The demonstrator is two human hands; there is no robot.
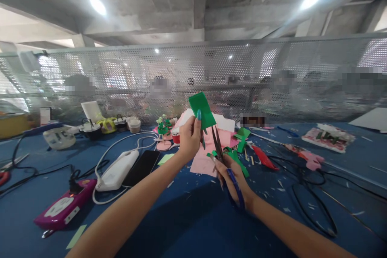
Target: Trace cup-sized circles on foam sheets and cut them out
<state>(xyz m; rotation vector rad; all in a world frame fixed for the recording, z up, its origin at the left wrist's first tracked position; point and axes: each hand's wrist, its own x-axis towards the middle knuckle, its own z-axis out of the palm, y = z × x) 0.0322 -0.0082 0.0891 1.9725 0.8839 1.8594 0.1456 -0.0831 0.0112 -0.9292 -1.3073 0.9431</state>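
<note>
Two hands raised over the blue table (187, 225), both busy.

Left hand (190, 138): closed in a pinch on the green paper (202, 111). Thumb in front, fingers behind, gripping the lower left edge. Paper is held up off the table, roughly upright and tilted a bit left, in front of the mesh fence (272, 76).

Right hand (233, 178): wrapped around the scissors (219, 149), fingers through the blue handle loops. Blades point up and away, parted only in a narrow V. Tips sit just under the paper's lower edge; can't tell if they touch it.

Below the hands:
- pink sheets (203, 162) flat on the table, directly under the scissors
- green scraps (240, 161) lying on and just beside the pink, close to the right hand
- red strip (265, 157) right of the scraps
- small white offcuts scattered across the cloth

Left side: black phone (142, 167) touching a white power bank (116, 171), with a white cable looped around it. Magenta device (65, 207) nearer the front edge, with a black lead plugged in.

Right side: black cables (314, 197) in loose loops, well apart from the hands. Craft tray (329, 137) further back.

Back row by the fence: small cups (133, 124) and a few finished green-and-pink paper pieces (163, 131).
</note>
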